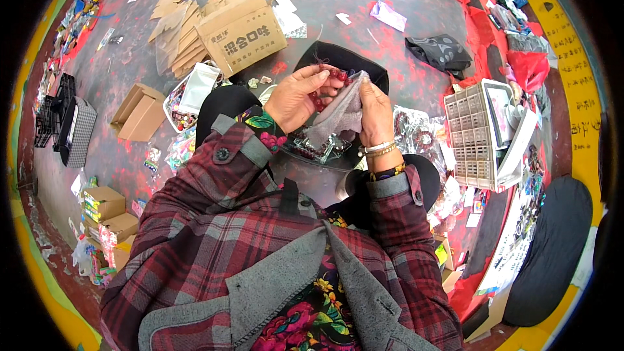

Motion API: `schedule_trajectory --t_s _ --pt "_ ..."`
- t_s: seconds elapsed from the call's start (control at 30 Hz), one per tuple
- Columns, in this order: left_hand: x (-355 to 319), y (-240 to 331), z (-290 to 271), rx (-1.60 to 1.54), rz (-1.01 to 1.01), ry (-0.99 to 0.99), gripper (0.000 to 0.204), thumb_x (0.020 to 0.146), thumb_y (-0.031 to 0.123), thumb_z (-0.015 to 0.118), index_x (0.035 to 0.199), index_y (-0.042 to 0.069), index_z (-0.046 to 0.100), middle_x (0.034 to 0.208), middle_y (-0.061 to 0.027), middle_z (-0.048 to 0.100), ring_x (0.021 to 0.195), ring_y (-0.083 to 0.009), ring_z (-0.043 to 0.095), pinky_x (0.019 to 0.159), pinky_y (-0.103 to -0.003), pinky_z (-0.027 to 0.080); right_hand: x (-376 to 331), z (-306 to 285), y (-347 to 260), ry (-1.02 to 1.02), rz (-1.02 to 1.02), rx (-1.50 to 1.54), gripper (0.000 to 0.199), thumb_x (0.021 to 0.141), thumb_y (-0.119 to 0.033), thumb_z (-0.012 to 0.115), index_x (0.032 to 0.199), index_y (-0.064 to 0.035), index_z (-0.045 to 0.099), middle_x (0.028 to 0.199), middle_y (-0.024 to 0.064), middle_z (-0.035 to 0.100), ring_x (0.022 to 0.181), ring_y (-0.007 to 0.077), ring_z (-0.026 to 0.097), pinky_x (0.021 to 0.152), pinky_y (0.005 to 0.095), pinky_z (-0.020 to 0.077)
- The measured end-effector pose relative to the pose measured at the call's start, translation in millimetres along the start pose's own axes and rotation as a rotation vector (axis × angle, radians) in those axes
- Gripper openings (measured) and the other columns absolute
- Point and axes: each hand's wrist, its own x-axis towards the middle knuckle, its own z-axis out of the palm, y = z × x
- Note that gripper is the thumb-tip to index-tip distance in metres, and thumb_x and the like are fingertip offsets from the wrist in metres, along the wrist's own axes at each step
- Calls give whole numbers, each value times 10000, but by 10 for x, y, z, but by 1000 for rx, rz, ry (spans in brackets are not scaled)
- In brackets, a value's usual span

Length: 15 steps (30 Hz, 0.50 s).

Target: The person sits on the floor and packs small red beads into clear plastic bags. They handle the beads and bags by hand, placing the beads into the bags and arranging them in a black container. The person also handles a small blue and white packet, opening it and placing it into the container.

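Red beads (339, 75) in left hand (294, 99); carton (238, 31) bears dark lettering (247, 40).

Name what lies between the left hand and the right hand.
In the head view, red beads at the left hand and a grey cloth at the right hand lie between them.

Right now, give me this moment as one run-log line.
left fingers: holding red beads | right fingers: holding grey cloth | right side: plastic basket | ahead left: cardboard box
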Motion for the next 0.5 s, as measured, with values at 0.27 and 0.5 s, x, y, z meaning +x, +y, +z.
schedule_trajectory --t_s 0.27,0.5 --pt "28 3 -4 -59 80 41 205 920 137 450 1090 41 514 1085 -69 578 943 -127 565 776 -250 462 18 54 140 -80 -122 -162 246 911 -205 487 1031 -9 575 876 -4 592 783 64 518 707 220 436" --pt "24 20 76 16 200 18 200 922 141 442 1058 15 515 1115 -128 552 1037 -200 540 873 -334 440 -15 35 58 -265 14 -367 181 868 -151 518 950 -8 594 783 -24 578 710 50 503 630 211 426"
